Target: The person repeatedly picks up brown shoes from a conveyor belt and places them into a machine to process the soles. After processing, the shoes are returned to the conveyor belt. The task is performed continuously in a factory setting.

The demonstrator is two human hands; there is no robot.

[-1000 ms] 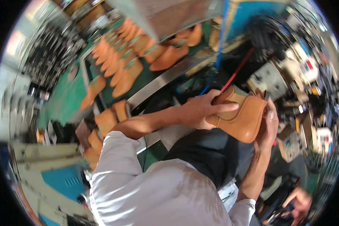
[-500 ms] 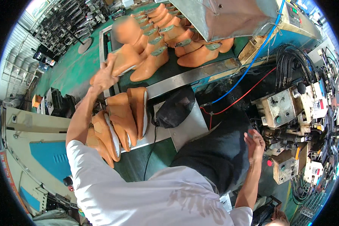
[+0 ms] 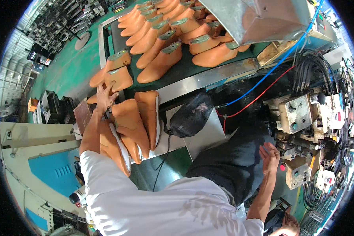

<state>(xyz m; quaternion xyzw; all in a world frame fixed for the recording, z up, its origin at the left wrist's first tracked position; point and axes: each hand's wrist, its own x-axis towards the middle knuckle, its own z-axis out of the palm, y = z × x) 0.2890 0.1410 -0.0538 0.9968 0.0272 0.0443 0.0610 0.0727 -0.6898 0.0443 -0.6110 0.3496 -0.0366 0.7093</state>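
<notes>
My left hand (image 3: 105, 97) is open, its fingers spread against the near side of a tan shoe last (image 3: 120, 80) with a green top. A second tan last (image 3: 119, 59) stands just behind that one, at the left edge of the dark conveyor bed (image 3: 151, 87). Below my left forearm, tan leather boots with pale sole edges lean side by side, among them a front boot (image 3: 130, 124) and a taller one (image 3: 147, 114). Over by my right knee, my right hand (image 3: 269, 158) hangs with its fingers loosely bent and apart, holding nothing.
Rows of tan lasts (image 3: 161, 63) stand on the conveyor under a sheet-metal hood (image 3: 263, 19). A black mesh-covered object (image 3: 192, 115) sits on a metal plate before me. Blue (image 3: 259, 83) and red (image 3: 255, 104) hoses cross beside it. Machine control boxes (image 3: 295, 114) crowd the right.
My left hand has let go of a tan last at the conveyor's left edge and drawn back toward me, fingers spreading. The view has shifted slightly; my right hand stays near my knee.
</notes>
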